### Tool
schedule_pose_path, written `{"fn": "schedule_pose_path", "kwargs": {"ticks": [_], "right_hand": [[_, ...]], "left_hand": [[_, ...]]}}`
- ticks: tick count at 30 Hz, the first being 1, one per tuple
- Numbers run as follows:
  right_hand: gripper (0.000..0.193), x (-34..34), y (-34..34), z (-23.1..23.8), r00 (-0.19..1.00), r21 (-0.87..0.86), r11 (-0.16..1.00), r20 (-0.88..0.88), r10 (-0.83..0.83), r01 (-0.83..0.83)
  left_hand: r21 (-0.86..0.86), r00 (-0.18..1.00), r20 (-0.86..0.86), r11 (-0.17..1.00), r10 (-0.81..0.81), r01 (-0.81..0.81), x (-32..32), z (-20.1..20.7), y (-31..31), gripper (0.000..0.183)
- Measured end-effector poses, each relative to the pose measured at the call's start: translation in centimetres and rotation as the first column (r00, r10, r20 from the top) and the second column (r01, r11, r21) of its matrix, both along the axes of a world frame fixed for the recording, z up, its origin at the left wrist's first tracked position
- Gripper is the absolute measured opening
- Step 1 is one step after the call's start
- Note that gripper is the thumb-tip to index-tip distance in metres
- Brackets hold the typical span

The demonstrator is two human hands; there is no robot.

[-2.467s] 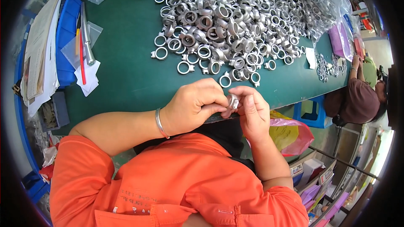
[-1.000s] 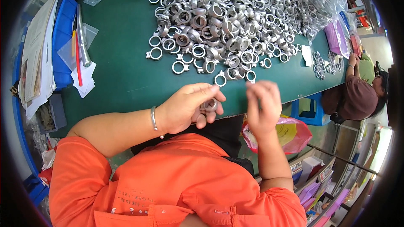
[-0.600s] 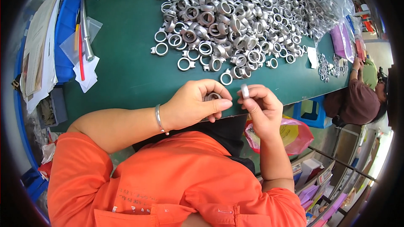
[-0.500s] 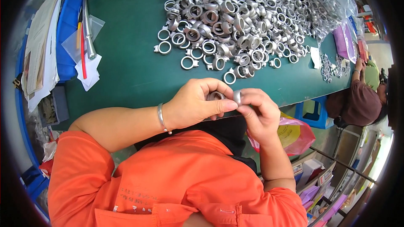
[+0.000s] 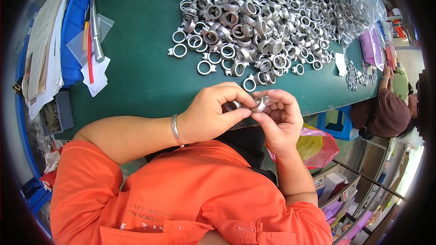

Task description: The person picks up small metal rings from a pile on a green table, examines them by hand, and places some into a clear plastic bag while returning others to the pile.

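Observation:
Just in front of the table's near edge, my two hands meet. A grey metal ring [image 5: 260,104] sits between the thumb and fingers of my right hand [image 5: 282,124], with the small lug on its rim facing my right fingers. My left hand [image 5: 211,111] has its thumb and forefinger tips against that ring's left side. A second metal ring [image 5: 232,105] lies in the curl of my left fingers, partly hidden by them. Beyond my hands a big heap of like metal rings [image 5: 254,27] covers the table; the closest loose ring [image 5: 249,84] lies just past my left fingers.
The table [image 5: 141,63] has a green top. On the left stand a blue tray [image 5: 75,31] with papers, a red pen [image 5: 90,59] and a metal rod [image 5: 95,36]. A clear bag of rings [image 5: 352,9] is at the far right. Another person [image 5: 386,113] sits beyond a blue stool [image 5: 336,122].
The ring between my hands has turned, so its opening and lug now show. My right fingers have spread around it, and my left fingertips have moved in against it.

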State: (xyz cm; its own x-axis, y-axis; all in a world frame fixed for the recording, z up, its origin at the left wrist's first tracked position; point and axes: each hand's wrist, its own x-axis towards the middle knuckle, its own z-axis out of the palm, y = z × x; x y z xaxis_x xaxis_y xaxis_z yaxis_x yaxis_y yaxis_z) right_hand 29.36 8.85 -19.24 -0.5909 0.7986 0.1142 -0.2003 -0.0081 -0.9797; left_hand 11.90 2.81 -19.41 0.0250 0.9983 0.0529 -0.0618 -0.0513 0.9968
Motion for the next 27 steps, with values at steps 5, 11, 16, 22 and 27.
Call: {"fn": "schedule_pose_path", "kwargs": {"ticks": [5, 11, 16, 22, 27], "right_hand": [[0.041, 0.0, 0.0, -0.1, 0.995, 0.21, 0.977, 0.082, -0.058, 0.04], [0.031, -0.2, 0.2, 0.1, 0.959, 0.51, 0.859, 0.223, -0.177, 0.04], [0.035, 0.5, -0.4, 0.7, 0.93, 0.635, 0.772, 0.259, -0.262, 0.041], [0.024, -0.4, 0.1, 1.8, 0.964, 0.769, 0.638, 0.201, -0.172, -0.047], [0.015, -0.3, 3.9, -0.6, 0.736, 0.675, 0.736, 0.473, -0.485, 0.052]], "left_hand": [[-0.12, 0.994, 0.107, 0.993, 0.005, 0.008, -0.1, 0.1, 0.0, 0.012], [-0.088, 0.998, 0.058, 0.996, -0.009, 0.014, -0.1, 0.0, 0.0, 0.011], [-0.259, 0.972, 0.234, 0.963, -0.011, 0.073, 0.0, 0.4, 0.2, 0.013], [-0.464, 0.73, 0.681, 0.802, 0.052, 0.376, -0.2, 0.6, 0.5, 0.024], [-0.476, 0.755, 0.655, 0.798, 0.042, 0.368, -0.6, 0.5, 0.7, 0.014]]}}
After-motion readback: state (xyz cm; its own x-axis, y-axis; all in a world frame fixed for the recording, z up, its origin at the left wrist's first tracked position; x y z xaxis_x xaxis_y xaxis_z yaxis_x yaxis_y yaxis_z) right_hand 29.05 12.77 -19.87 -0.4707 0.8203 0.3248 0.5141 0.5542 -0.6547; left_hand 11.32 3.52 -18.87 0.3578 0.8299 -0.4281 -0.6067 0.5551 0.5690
